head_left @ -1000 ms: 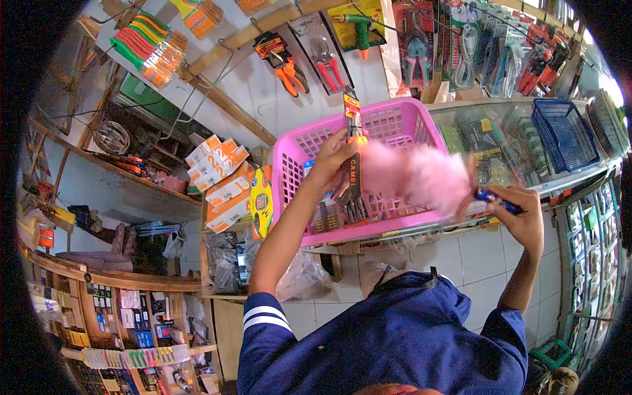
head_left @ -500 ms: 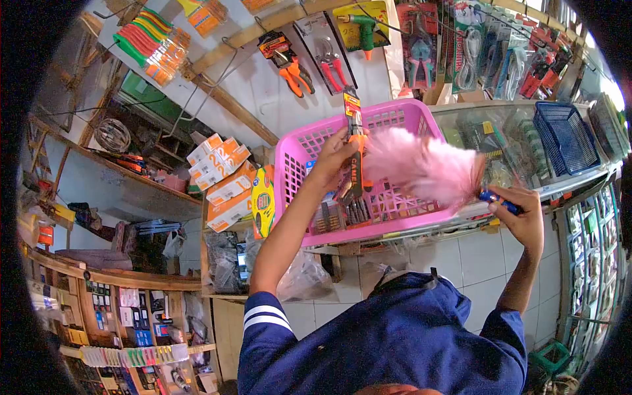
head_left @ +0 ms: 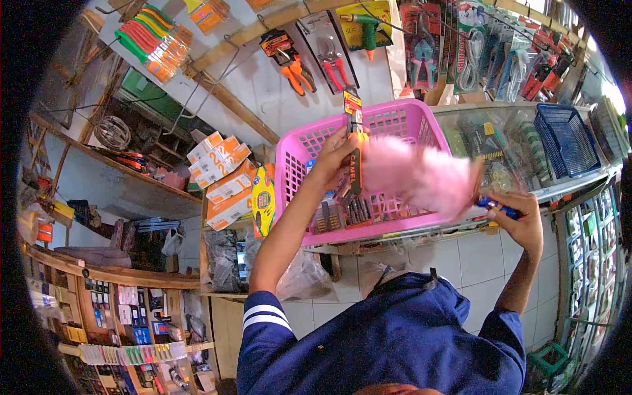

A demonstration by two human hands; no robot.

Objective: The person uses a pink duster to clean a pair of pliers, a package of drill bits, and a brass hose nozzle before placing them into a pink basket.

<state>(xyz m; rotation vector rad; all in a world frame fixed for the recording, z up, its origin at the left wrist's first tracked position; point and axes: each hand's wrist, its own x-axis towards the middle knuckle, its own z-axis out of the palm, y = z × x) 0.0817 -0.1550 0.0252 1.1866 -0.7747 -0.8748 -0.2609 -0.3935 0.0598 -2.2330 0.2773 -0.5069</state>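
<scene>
Hands pinch packaged tool (head_left: 353, 146) and, seemingly, blurred pink duster (head_left: 421, 174) inside basket rim (head_left: 395, 108).

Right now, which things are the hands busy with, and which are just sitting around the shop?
In use:
- left hand holding the packaged tool
- right hand holding the pink feather duster
- pink basket, right behind them

Just around:
- hanging pliers
- blue basket
- orange-and-white boxes
</scene>
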